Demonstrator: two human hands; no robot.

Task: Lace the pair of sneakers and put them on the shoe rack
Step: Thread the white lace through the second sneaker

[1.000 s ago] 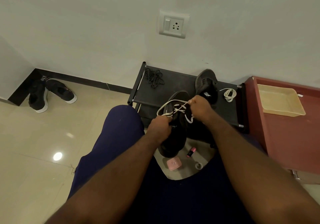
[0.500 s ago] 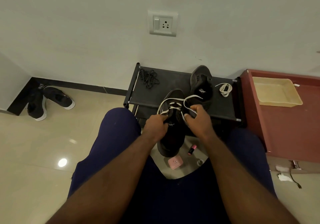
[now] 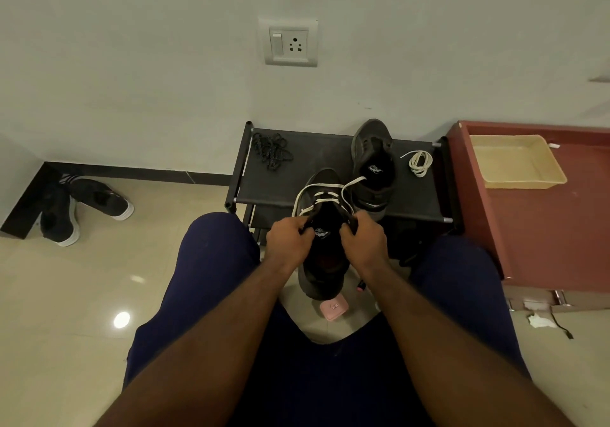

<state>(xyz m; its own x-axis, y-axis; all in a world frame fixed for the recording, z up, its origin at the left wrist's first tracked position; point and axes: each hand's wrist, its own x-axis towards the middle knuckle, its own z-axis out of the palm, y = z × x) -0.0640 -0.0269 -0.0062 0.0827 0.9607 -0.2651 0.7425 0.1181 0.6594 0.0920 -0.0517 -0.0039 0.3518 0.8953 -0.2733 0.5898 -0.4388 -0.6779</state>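
A: Floor (image 3: pixel 66 294)?
B: Tile, smooth and glossy, with a bright spot mirrored in it. Wall (image 3: pixel 132 63): matt paint.
A: Shoe rack (image 3: pixel 290 185)?
B: Shelf looks like matt black cloth. Tubes are dark, with bare metal ends on the right.
A: Sneaker (image 3: pixel 321 281)?
B: Dark matt fabric upper. Lace (image 3: pixel 326 200): flat, woven, off-white, dull.
A: Tray (image 3: pixel 528 182), cabinet (image 3: pixel 544 228)?
B: Tray is beige plastic, smooth, with a slight sheen. Cabinet is red-brown, smooth and matt. Wood or laminate, cannot tell.
A: Trousers (image 3: pixel 214 261)?
B: Dark blue cloth, matt.
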